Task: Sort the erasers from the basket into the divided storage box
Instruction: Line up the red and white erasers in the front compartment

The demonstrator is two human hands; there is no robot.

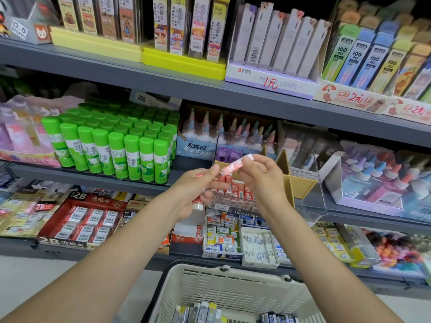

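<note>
Erasers occupy both hands: the right hand (261,170) pinches one red-and-white eraser (235,163) at its grip, and the left hand (198,187) touches that eraser's other end while curling round more erasers (198,202) (how many is unclear). Just behind stands the clear divided storage box (300,185) on the shelf (349,209), red erasers (235,188) lined inside. Below, the cream basket (233,290) holds more

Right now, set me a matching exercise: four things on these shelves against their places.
Things:
1. green glue sticks
2. basket
3. red-and-white eraser
4. pencil leads box

Places:
A. on the top shelf, right of the yellow trays
B. pinched between both hands
C. middle shelf, left of the hands
D. at the bottom, below the forearms

Pairs: 1-C, 2-D, 3-B, 4-A
</note>
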